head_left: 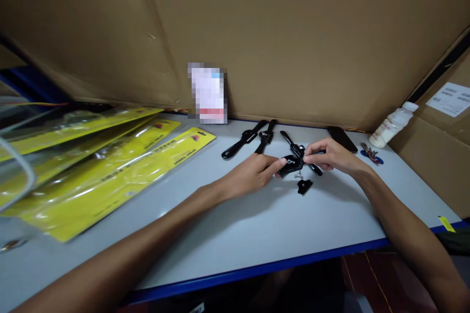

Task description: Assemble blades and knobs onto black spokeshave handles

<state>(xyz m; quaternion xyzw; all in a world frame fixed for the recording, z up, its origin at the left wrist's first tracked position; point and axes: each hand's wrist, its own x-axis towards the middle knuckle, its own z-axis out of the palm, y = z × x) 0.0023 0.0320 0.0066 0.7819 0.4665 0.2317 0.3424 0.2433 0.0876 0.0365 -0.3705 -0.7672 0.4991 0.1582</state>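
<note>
Between both hands is a black spokeshave (292, 166), held just above the table. My left hand (257, 173) is closed on its left end, thumb on top near a small silver screw. On the right, my right hand (328, 155) is closed with thumb and fingertips pinched at its other end; the fingers hide part of it. Another black spokeshave (293, 144) lies right behind, partly covered. Small silver thumbscrews (299, 174) and a black cap plate (304, 186) rest on the table in front of the hands.
Two more spokeshaves, one left (244, 141) and one right (265, 137), lie behind my left hand. Yellow blister packs (147, 171) cover the table's left side. A phone (342, 139), keys (370, 154) and a white bottle (392, 124) stand or lie at right. Cardboard (275, 49) walls the back.
</note>
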